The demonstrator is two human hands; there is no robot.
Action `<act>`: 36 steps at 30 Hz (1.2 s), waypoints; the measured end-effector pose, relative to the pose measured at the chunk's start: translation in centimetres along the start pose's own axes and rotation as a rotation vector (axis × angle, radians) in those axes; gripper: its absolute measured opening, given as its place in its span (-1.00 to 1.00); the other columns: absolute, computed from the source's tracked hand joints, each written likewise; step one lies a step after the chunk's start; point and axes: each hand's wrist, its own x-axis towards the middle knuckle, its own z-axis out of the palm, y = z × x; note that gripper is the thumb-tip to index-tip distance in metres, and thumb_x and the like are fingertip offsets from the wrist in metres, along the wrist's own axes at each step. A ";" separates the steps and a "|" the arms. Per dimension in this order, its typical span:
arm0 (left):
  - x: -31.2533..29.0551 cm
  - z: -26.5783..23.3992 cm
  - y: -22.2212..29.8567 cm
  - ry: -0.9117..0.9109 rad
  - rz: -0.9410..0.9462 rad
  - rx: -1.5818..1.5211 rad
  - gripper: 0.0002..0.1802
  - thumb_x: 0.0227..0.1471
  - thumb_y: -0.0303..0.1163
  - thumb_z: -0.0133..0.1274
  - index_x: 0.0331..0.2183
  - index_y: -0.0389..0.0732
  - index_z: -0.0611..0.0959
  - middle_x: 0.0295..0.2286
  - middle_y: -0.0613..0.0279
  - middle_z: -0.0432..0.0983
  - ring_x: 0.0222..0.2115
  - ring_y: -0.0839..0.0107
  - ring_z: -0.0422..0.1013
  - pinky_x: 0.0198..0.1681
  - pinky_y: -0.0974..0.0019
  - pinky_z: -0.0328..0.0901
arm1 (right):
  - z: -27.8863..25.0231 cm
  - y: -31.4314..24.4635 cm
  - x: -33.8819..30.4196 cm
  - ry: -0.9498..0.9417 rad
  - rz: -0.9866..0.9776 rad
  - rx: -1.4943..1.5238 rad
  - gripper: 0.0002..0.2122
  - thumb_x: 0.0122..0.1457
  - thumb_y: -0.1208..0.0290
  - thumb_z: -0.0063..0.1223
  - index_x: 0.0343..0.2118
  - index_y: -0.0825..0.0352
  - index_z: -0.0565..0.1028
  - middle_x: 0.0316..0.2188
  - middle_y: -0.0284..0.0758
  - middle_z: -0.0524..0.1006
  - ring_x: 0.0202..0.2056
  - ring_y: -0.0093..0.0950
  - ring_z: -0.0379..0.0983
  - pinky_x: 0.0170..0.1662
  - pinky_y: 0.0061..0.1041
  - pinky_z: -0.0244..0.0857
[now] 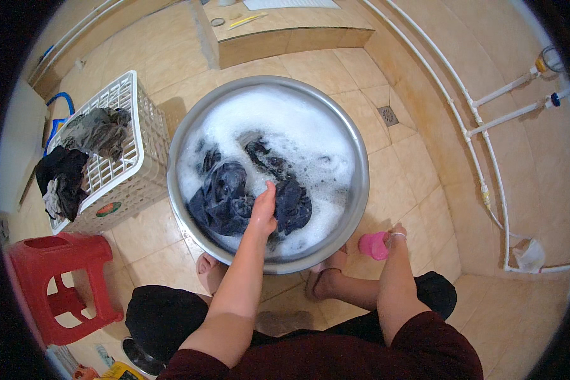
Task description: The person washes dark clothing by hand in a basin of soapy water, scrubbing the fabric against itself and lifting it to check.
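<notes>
A large round metal basin (363,190) stands on the floor in front of me, filled with white suds. Soaked dark clothes (218,199) bunch up through the foam in its near half. My left hand (264,210) is over the basin, right beside the wet cloth, with its fingers stretched forward; whether it touches the cloth I cannot tell. Low to the right of the basin, my right hand (396,234) is closed on a pink plastic cup (375,246), near the floor.
On the left is a white plastic laundry basket (137,136) with dark garments (62,177) and a grey one (98,132) on top. A red stool (66,244) stands nearer me. Beyond are a tiled step (291,41), a floor drain (387,114) and white wall pipes (453,107).
</notes>
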 end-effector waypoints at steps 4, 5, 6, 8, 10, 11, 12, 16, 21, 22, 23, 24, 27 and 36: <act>-1.7 -0.6 0.9 0.040 0.013 0.016 -0.53 -0.03 -0.03 -0.28 -0.34 -0.27 0.43 -0.39 0.21 0.40 -0.40 0.43 0.35 -0.35 0.35 0.26 | 7.4 -8.3 -21.4 -0.764 -0.037 0.089 -0.68 0.03 0.08 -0.27 -0.66 0.22 0.14 -0.78 -0.43 0.12 -0.85 -0.61 -0.05 -0.85 -0.66 -0.22; -1.5 -0.6 0.6 0.017 0.009 0.017 -0.52 -0.03 -0.03 -0.28 -0.34 -0.27 0.43 -0.39 0.22 0.40 -0.40 0.43 0.35 -0.35 0.35 0.26 | 9.0 -8.9 -24.3 -0.830 -0.003 0.029 -0.69 0.02 0.06 -0.27 -0.61 0.22 0.21 -0.77 -0.45 0.15 -0.81 -0.62 0.02 -0.83 -0.63 -0.11; -1.3 -0.6 0.4 0.020 0.007 0.007 -0.53 -0.03 -0.03 -0.29 -0.34 -0.27 0.43 -0.39 0.21 0.40 -0.40 0.43 0.34 -0.35 0.35 0.26 | 10.6 -8.7 -27.6 -0.866 -0.098 -0.001 -0.72 0.01 0.07 -0.23 -0.53 0.22 0.25 -0.73 -0.47 0.17 -0.77 -0.63 0.07 -0.78 -0.65 -0.01; -1.2 -0.5 0.2 0.033 0.012 -0.010 -0.53 -0.02 -0.03 -0.29 -0.33 -0.27 0.42 -0.39 0.20 0.39 -0.40 0.42 0.34 -0.34 0.35 0.25 | 13.9 -7.2 -31.5 -1.060 -0.440 -0.205 -0.81 -0.01 0.26 -0.17 -0.42 0.26 0.35 -0.65 -0.42 0.30 -0.66 -0.60 0.25 -0.63 -0.63 0.18; -1.7 0.9 0.4 0.129 0.054 0.055 -0.54 -0.02 -0.05 -0.30 -0.32 -0.27 0.41 -0.39 0.18 0.39 -0.41 0.42 0.33 -0.35 0.34 0.24 | 15.5 -4.9 -35.8 -1.244 -0.938 -0.386 -0.88 -0.04 0.37 -0.14 -0.48 0.30 0.37 -0.61 -0.35 0.37 -0.61 -0.53 0.32 -0.52 -0.57 0.23; -2.2 1.3 0.6 0.180 0.078 0.086 -0.55 -0.01 -0.05 -0.30 -0.32 -0.27 0.41 -0.40 0.18 0.39 -0.41 0.42 0.33 -0.35 0.34 0.24 | 16.1 -3.2 -36.4 -1.163 -1.205 -0.357 -0.88 -0.07 0.40 -0.09 -0.52 0.33 0.39 -0.59 -0.25 0.39 -0.57 -0.43 0.34 -0.44 -0.53 0.23; -0.3 -0.8 -0.4 0.049 0.093 -0.030 -0.57 0.00 -0.09 -0.30 -0.33 -0.27 0.41 -0.41 0.16 0.38 -0.42 0.43 0.32 -0.37 0.35 0.24 | 16.8 -2.7 -35.7 -1.111 -1.131 -0.375 -0.85 -0.09 0.36 -0.07 -0.50 0.34 0.39 -0.59 -0.21 0.39 -0.55 -0.39 0.35 -0.42 -0.50 0.23; -0.7 -0.7 -0.5 -0.014 0.065 -0.009 -0.59 -0.01 -0.10 -0.26 -0.36 -0.28 0.42 -0.46 0.21 0.40 -0.49 0.45 0.34 -0.41 0.40 0.25 | 16.9 -3.9 -38.5 -0.601 -1.124 -0.534 -0.75 -0.12 0.24 -0.01 -0.49 0.36 0.39 -0.56 -0.17 0.42 -0.50 -0.31 0.36 -0.38 -0.45 0.21; 0.2 -1.6 -0.4 0.085 0.111 0.172 -0.61 -0.02 -0.11 -0.25 -0.42 -0.26 0.44 -0.53 0.26 0.40 -0.54 0.49 0.33 -0.47 0.38 0.25 | 20.4 -2.1 -33.1 -0.861 -0.822 -0.312 -0.68 -0.11 0.19 0.00 -0.53 0.43 0.38 -0.59 -0.23 0.43 -0.52 -0.45 0.35 -0.43 -0.48 0.20; 0.4 -2.1 -0.3 0.160 0.157 0.257 -0.61 -0.02 -0.11 -0.24 -0.46 -0.26 0.46 -0.56 0.28 0.39 -0.57 0.51 0.32 -0.50 0.40 0.24 | 20.2 -2.1 -33.7 -0.896 -0.839 -0.334 -0.68 -0.10 0.20 -0.01 -0.54 0.44 0.38 -0.59 -0.24 0.43 -0.52 -0.47 0.34 -0.43 -0.49 0.20; 0.5 -2.5 -0.3 0.234 0.202 0.343 -0.61 -0.02 -0.11 -0.23 -0.49 -0.26 0.48 -0.59 0.30 0.39 -0.60 0.53 0.30 -0.54 0.42 0.22 | 20.0 -2.1 -34.3 -0.931 -0.857 -0.355 -0.68 -0.10 0.20 -0.01 -0.54 0.44 0.38 -0.60 -0.24 0.43 -0.53 -0.49 0.34 -0.44 -0.50 0.20; 0.6 -2.9 -0.3 0.338 0.242 0.421 -0.61 -0.03 -0.11 -0.22 -0.51 -0.26 0.48 -0.61 0.31 0.38 -0.60 0.54 0.29 -0.55 0.43 0.20 | 20.0 -1.8 -35.2 -0.852 -0.910 -0.305 -0.74 -0.07 0.23 -0.04 -0.55 0.40 0.36 -0.62 -0.24 0.43 -0.54 -0.45 0.36 -0.46 -0.49 0.20; 0.5 -3.3 -0.3 0.465 0.299 0.413 -0.62 -0.04 -0.13 -0.19 -0.57 -0.26 0.48 -0.65 0.33 0.35 -0.64 0.55 0.24 -0.58 0.45 0.16 | 18.7 -0.4 -39.8 -0.821 -1.006 -0.274 -0.81 -0.06 0.33 -0.03 -0.58 0.36 0.33 -0.71 -0.41 0.38 -0.62 -0.69 0.25 -0.55 -0.62 0.15; 0.2 -4.1 -0.6 0.152 0.186 -0.105 -0.71 -0.12 -0.22 -0.07 -0.45 -0.28 0.49 -0.50 0.22 0.40 -0.50 0.41 0.33 -0.50 0.36 0.23 | 18.0 -2.2 -43.8 -0.855 -1.311 -0.452 -0.80 0.02 0.21 -0.27 -0.44 0.24 0.31 -0.60 -0.12 0.41 -0.53 -0.12 0.33 -0.47 -0.24 0.18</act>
